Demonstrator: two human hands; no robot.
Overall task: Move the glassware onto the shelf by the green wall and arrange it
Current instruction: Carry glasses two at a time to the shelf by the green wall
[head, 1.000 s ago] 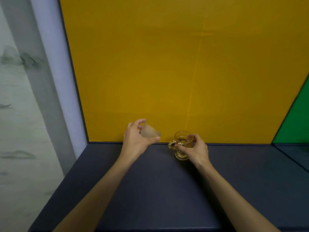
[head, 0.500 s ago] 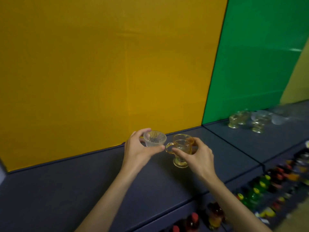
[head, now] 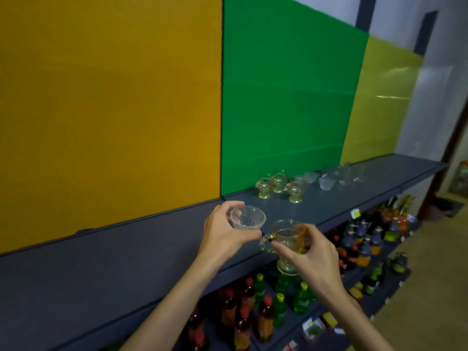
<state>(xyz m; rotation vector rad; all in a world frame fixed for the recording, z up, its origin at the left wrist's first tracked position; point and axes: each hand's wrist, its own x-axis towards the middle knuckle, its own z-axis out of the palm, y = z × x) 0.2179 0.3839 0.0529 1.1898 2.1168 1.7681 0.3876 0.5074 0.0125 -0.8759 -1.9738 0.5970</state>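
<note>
Two raised hands, left hand (head: 222,234) gripping ribbed bowl (head: 247,218), right hand (head: 312,257) pinching amber cup (head: 288,239)

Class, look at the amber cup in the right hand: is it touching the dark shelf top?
Apart. The head view shows the amber cup pinched in the right hand, its foot hanging past the shelf's front edge, over the bottles below.

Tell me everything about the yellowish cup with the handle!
The cup looks like amber-tinted clear glass, with a curly handle on its left side and a round foot at the bottom. It is upright and looks empty. The right hand holds it by the bowl in the air, above the front edge of the shelf. Nothing else touches it.
</note>
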